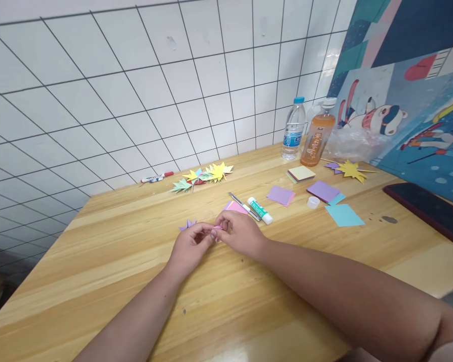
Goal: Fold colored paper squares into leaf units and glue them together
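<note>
Between the fingertips of both hands is a small folded piece of pink paper (218, 228), mostly covered by the fingers. My left hand (191, 246) pinches it from the left, and my right hand (241, 231) pinches it from the right. Just behind my left hand lies a purple folded-paper piece (189, 224), partly hidden. Beyond my right hand are pink paper sheets (237, 207), a utility knife (243, 205) and a glue stick (260, 210) with its green-and-white label.
Folded paper stars (217, 172) lie near the tiled wall beside markers (156, 177). To the right are paper stacks (301, 174), a blue sheet (345, 215), a white cap (313, 202), a water bottle (293, 130), an orange drink bottle (317, 133) and a dark phone (426, 208).
</note>
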